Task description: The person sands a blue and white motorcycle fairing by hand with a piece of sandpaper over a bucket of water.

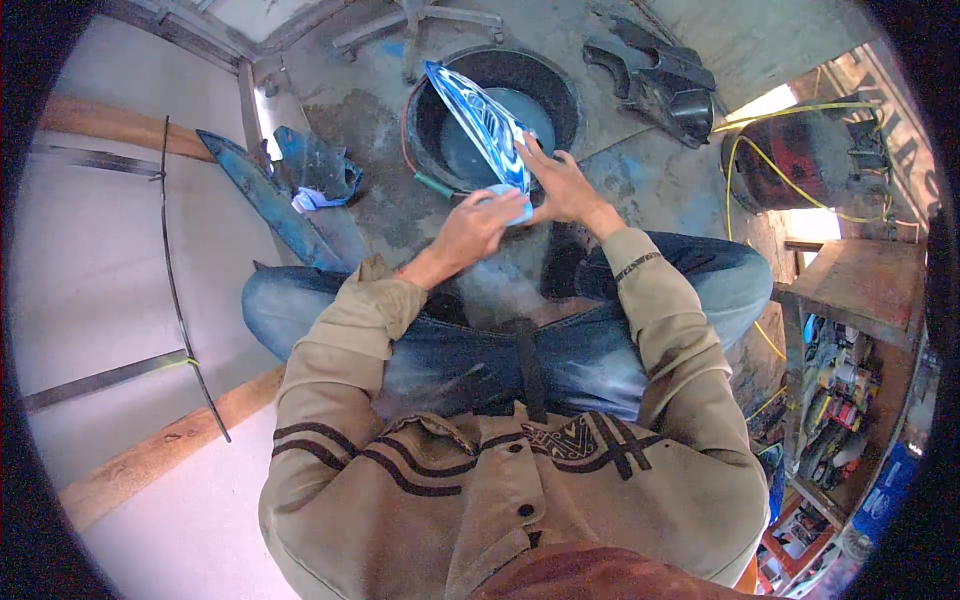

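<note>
A long blue-and-white patterned panel [475, 115] is tilted over a black tub [553, 105] with greyish water in it. My right hand [565, 185] grips the panel's near end, fingers over its right edge. My left hand [475, 225] is closed on a light blue pad or cloth [515, 205] at that same end; whether it is sponge or sheet I cannot tell. A green-handled item [433, 183] with a red cord lies at the tub's near left rim.
Worn blue panels [260, 200] lie left beside a white wall. Black plastic parts [645, 80] lie behind the tub to the right. A stained container [775, 165] with a yellow hose [735, 170] and a cluttered wooden shelf [860, 270] stand at right. A chair base [415, 25] is at back.
</note>
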`<state>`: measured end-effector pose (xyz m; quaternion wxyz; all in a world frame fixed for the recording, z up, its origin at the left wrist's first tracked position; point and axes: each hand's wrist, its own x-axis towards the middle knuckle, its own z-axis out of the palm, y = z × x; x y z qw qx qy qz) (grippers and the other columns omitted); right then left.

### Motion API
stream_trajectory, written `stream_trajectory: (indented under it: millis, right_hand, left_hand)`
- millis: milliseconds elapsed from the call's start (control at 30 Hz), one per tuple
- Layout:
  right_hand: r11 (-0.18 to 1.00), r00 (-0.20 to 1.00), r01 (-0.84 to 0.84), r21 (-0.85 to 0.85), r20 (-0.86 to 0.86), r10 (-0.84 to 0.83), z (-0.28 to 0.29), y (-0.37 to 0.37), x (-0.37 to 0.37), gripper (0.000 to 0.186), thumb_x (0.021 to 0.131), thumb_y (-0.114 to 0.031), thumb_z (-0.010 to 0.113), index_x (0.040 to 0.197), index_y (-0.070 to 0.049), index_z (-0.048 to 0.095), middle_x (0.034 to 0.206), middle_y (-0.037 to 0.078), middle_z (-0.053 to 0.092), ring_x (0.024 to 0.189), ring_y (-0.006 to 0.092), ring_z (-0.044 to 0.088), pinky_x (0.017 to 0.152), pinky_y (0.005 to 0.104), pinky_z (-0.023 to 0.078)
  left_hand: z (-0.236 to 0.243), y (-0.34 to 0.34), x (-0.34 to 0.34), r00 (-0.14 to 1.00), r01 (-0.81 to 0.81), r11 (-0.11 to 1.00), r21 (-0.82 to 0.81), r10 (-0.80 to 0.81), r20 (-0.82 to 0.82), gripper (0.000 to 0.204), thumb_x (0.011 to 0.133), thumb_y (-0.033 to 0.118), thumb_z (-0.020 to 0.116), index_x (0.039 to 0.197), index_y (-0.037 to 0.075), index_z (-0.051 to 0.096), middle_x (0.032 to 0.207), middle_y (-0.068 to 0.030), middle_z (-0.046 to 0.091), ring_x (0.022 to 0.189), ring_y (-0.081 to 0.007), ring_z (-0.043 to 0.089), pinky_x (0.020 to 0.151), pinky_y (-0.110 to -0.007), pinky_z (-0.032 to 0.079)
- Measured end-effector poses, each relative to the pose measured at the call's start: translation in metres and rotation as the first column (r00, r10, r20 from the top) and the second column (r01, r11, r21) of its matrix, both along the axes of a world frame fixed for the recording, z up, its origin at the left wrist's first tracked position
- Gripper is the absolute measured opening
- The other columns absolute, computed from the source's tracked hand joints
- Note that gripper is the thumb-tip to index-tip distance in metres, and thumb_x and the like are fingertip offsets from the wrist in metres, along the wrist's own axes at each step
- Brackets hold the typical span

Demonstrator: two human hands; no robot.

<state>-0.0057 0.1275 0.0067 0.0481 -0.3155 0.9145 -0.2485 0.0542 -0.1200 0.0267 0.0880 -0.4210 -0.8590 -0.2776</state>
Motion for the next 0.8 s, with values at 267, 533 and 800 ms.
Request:
stream_trajectory:
  millis: [267,533,800]
  right_hand:
    - [1.0,1.0,0.003,-0.016,0.011,-0.003,0.007,-0.001,0.004,0.143,0.064,-0.07,0.091,0.172,-0.008,0.02,0.178,0.021,0.02,0.159,0.0363,0.034,0.124,0.0627,0.028]
    - [1.0,1.0,-0.002,0.008,0.01,0.002,0.002,0.0,0.0,0.142,0.064,-0.069,0.091,0.171,-0.007,0.021,0.178,0.021,0.019,0.159,0.0364,0.035,0.125,0.0622,0.028]
    - [1.0,1.0,0.004,-0.002,0.023,-0.004,0.008,-0.001,0.003,0.14,0.065,-0.068,0.09,0.171,-0.006,0.022,0.178,0.021,0.019,0.159,0.0371,0.034,0.125,0.0628,0.027]
  left_hand:
    - [0.007,-0.023,-0.035,0.993,-0.099,0.995,0.011,0.1,-0.062,0.049,0.088,0.0,0.07,0.137,0.011,0.07,0.142,-0.0076,0.071,0.135,-0.0216,0.065,0.108,-0.045,0.049]
    - [-0.001,-0.002,-0.003,0.997,-0.061,0.998,-0.016,0.062,0.037,0.053,0.087,-0.003,0.069,0.139,0.008,0.068,0.152,-0.0062,0.065,0.144,-0.023,0.058,0.113,-0.046,0.046]
    - [0.008,-0.019,-0.029,0.992,-0.119,0.993,0.019,0.12,-0.037,0.052,0.088,-0.002,0.069,0.138,0.011,0.069,0.145,-0.0069,0.07,0.138,-0.0227,0.063,0.111,-0.046,0.046]
